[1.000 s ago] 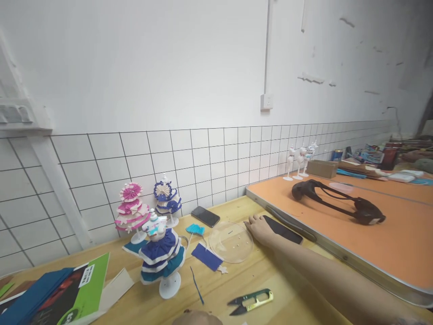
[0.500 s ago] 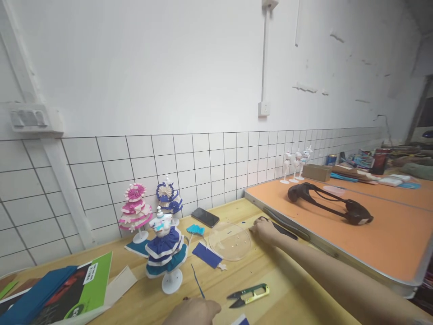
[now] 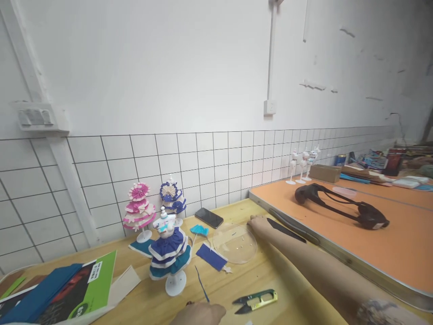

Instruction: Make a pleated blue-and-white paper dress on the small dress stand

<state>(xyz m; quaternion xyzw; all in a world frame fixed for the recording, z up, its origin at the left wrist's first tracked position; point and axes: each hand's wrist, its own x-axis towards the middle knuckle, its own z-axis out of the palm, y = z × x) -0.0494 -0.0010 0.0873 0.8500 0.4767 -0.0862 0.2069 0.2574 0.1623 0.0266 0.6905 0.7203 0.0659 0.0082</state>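
Observation:
My right hand (image 3: 258, 224) reaches across to the far right rim of a clear round dish (image 3: 233, 251) with a few tiny pale bits in it. Its fingers are bent together; anything between them is hidden. A long black object (image 3: 287, 231) lies beside that wrist. My left hand (image 3: 200, 313) is closed at the bottom edge, its fingertips mostly hidden, next to a thin blue strip (image 3: 202, 282). Thread snips (image 3: 256, 301) lie right of it. A small dress form in a blue, white and teal ruffled skirt (image 3: 171, 253) stands behind it.
A purple-blue fabric piece (image 3: 211, 257), a turquoise pleated piece (image 3: 199, 230) and a phone (image 3: 209, 217) lie mid-table. Pink (image 3: 140, 210) and blue-cream (image 3: 177, 201) dressed forms stand behind. A green-black package (image 3: 96, 284) is at left. A black headset-like frame (image 3: 341, 205) rests on the raised orange table (image 3: 368, 248).
The view has shifted slightly left, so things sit further right. My right hand has moved left along the table, away from the black object toward the dish rim. My left hand stays low.

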